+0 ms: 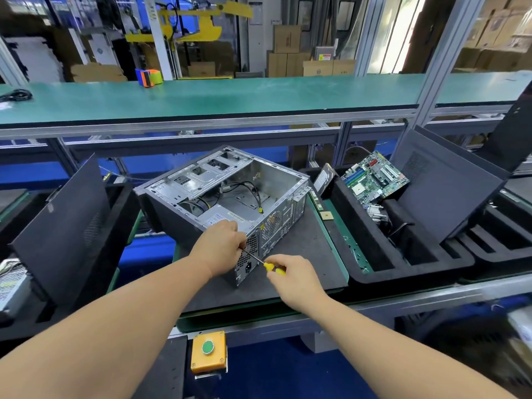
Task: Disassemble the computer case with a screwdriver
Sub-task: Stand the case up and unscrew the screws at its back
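Note:
An open grey computer case (244, 180) lies on its side on a dark mat (302, 254), with loose cables and a power supply (227, 218) inside. My right hand (293, 279) grips the yellow handle of a screwdriver (272, 267). Its thin shaft points up-left to the case's rear panel beside the power supply grille. My left hand (221, 247) rests on the rear corner of the case, and its fingers pinch at the shaft's tip. The tip itself is hidden by those fingers.
A black foam tray (403, 254) on the right holds a motherboard (374, 177) and a heatsink. Black side panels lean at the left (66, 226) and right (449, 185). A yellow button box (208, 351) sits below the bench edge. A green shelf (230, 96) runs behind.

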